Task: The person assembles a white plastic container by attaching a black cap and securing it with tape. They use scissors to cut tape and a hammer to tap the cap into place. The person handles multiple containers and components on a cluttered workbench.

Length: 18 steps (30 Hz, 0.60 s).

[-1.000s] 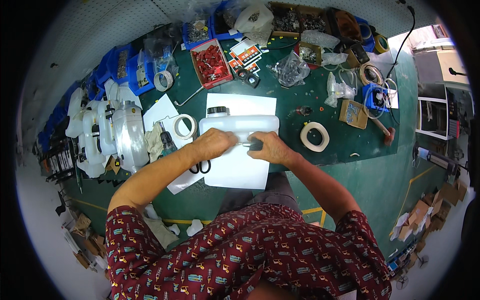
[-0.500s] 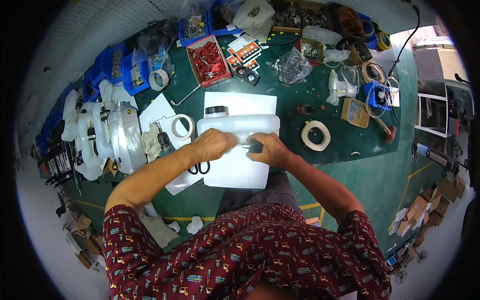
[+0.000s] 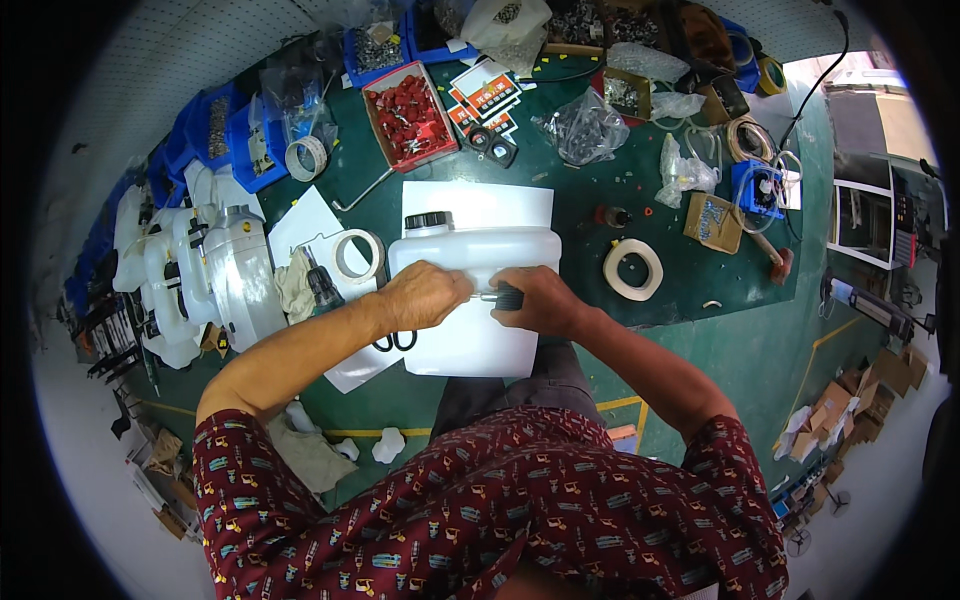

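Note:
A large white plastic tank (image 3: pixel 470 255) with a black screw cap (image 3: pixel 428 220) lies flat at the near edge of the green bench (image 3: pixel 590 200). My left hand (image 3: pixel 425 295) presses down on the tank's middle, fingers curled. My right hand (image 3: pixel 535 300) grips a screwdriver with a black handle (image 3: pixel 508 297); its metal shaft points left toward my left hand, over the tank's surface. The tip is hidden under my left fingers. Black scissors (image 3: pixel 397 341) lie just under my left wrist.
A tape roll (image 3: pixel 356 256) and white sheets lie left of the tank, with several more white tanks (image 3: pixel 210 270) stacked beyond. Another tape roll (image 3: pixel 634 268) sits to the right. A red box of parts (image 3: pixel 410 115), blue bins (image 3: pixel 240 130) and plastic bags (image 3: pixel 590 125) line the back.
Both hands have stayed on the tank, with only a slight shift of the view. The right hand still holds the screwdriver against the tank.

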Tool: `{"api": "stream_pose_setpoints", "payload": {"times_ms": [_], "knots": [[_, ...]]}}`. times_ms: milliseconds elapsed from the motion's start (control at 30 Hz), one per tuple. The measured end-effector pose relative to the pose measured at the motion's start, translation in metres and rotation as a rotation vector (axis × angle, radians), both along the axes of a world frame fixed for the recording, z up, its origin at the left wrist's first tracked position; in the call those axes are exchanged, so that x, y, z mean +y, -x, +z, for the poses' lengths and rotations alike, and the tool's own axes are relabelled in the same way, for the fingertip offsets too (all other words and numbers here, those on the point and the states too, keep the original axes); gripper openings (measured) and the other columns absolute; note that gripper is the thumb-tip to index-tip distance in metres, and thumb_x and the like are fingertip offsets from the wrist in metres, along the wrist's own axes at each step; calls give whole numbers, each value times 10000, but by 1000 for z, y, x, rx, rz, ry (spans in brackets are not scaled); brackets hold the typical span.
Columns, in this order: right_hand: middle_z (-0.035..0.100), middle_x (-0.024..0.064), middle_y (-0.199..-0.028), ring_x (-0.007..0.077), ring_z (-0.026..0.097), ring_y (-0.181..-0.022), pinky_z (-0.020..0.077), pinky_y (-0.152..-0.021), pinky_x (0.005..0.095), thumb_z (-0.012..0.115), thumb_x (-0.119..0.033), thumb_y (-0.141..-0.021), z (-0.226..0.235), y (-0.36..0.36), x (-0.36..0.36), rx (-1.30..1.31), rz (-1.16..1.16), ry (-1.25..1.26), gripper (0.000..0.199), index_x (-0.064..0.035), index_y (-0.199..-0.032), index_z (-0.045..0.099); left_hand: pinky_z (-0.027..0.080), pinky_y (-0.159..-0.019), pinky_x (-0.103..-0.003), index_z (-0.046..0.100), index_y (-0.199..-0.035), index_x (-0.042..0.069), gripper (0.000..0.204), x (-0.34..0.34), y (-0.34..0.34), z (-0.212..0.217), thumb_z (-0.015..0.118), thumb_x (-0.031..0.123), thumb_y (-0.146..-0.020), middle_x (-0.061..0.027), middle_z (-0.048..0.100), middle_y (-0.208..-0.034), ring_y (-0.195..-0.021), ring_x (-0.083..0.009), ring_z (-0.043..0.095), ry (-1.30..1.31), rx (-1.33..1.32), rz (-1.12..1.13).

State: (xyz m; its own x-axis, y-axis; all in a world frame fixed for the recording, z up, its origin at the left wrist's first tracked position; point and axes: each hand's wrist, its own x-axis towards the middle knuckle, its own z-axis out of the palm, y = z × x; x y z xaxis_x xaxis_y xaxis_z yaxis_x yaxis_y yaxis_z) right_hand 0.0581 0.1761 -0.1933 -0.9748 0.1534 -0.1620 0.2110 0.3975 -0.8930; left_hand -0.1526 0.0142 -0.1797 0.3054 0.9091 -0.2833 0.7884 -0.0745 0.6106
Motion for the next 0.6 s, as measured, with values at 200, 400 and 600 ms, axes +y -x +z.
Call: {"api": "stream_pose_setpoints", "payload": {"times_ms": [200,400,600], "knots": [[731,196,-890,416,710,-830,562,-760,466,832,-193,-769,-2,-1,-2,-43,-9,30,338,-14,-1028,711,577,-727,-474,641,-954,43,90,-3,-4,-2,638,131,-968,-169,677,-848,-771,-366,717,-11,8,13],[741,199,-910,402,724,-838,567,-772,459,837,-196,-767,-4,-4,-5,-21,-6,29,354,-9,-1038,708,573,-734,-480,634,-953,44,107,-3,-9,2,638,148,-979,-164,678,-863,-771,-368,715,-1,65,13],[730,214,-985,394,731,-897,577,-823,445,851,-156,-766,14,-18,-3,58,-66,37,442,-1,-1133,660,565,-748,-493,638,-969,55,96,-4,-12,4,626,150,-981,-171,681,-895,-791,-385,710,-33,31,77]]}}
